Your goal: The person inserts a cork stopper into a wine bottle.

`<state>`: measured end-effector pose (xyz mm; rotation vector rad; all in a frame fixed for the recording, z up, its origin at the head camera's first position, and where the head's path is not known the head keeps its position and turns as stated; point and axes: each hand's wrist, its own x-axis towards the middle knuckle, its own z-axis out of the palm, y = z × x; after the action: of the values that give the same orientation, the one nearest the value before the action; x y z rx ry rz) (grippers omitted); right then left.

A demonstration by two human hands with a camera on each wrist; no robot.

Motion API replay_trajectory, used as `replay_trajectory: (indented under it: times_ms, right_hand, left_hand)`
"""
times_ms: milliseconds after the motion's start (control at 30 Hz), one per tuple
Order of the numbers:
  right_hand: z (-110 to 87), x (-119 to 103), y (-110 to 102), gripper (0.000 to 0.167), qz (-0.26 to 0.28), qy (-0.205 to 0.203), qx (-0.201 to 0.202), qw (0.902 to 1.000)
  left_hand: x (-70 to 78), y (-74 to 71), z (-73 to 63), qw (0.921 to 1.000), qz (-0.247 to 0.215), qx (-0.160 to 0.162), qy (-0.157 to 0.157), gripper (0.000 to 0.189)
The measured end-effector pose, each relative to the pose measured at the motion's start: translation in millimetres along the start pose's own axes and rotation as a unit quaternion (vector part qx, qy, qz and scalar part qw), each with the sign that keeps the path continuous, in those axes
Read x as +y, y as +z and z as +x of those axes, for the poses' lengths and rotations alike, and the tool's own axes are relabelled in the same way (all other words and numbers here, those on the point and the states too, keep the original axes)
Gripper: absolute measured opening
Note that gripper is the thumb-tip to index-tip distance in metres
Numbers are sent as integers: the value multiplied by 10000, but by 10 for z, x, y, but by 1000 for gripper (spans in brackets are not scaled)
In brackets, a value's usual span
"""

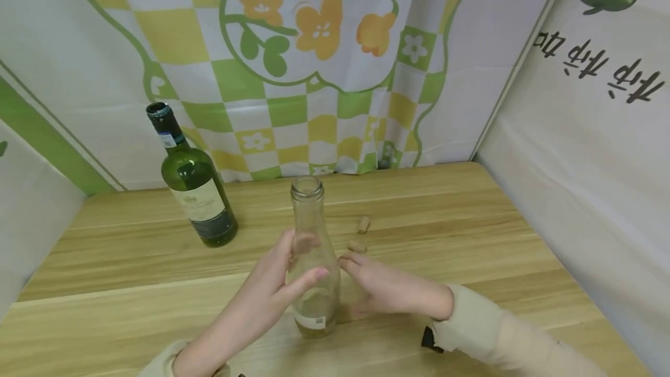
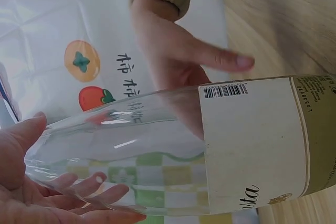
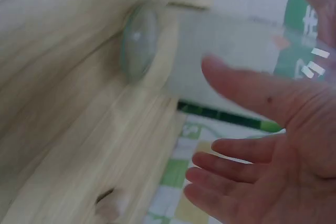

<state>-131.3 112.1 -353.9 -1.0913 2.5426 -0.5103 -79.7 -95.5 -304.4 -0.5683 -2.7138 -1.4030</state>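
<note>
My left hand [image 1: 272, 292] grips a clear glass bottle [image 1: 325, 252], thumb across the near side and fingers behind. Uncorked at the top, the bottle stands roughly upright in the head view; whether its base touches the table I cannot tell. Its cream label [image 2: 252, 140] with a barcode shows in the left wrist view. Close by the bottle's right side is my right hand [image 1: 392, 287], its fingers extended and thumb apart, with nothing held. The right wrist view shows its palm [image 3: 310, 166] beside the glass.
Two corks lie beyond my right hand, a farther cork [image 1: 364, 224] and a nearer cork [image 1: 357, 245]. A green wine bottle [image 1: 199, 196] stands at the back left of the wooden table [image 1: 445, 220]. A checked curtain [image 1: 293, 109] hangs behind the table.
</note>
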Motion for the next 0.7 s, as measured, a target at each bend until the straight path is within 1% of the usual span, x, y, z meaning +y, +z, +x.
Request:
replay_trajectory:
  times_ms: [33,100,167,233,267,367,467,500,600,700]
  right_hand:
    - [22,28,-11,71,-111,77,96,9999]
    - [72,98,-17,60,-161,176,418,9988]
    - [117,187,-5,50,-20,125,872,9961]
    - [155,264,4,41,185,180,1239,9920]
    - [188,363,45,40,177,145,1414,9897]
    - [251,458,58,38,231,327,1767,9835]
    - [321,540,88,39,125,608,1936,9791]
    - [322,499,64,39,197,787,1914,9782]
    - [368,545,95,40,232,1145,1792,9768]
    - [391,570,115,40,318,1319,1708,9759]
  left_hand:
    - [-3,-2,1,10000,2,8,9,41]
    - [-6,-5,0,10000,5,22,23,40]
    - [-8,-8,0,10000,4,40,27,40]
    - [-9,-7,0,10000,-8,41,45,40]
    - [-10,-6,1,10000,-10,40,54,41]
    - [-13,0,1,9999,-22,50,87,42]
    - [-14,10,2,9999,-40,58,120,43]
    - [-14,15,2,9999,-59,59,133,43]
    - [-13,18,2,9998,-89,53,141,43]
    - [-12,18,0,9998,-135,54,96,43]
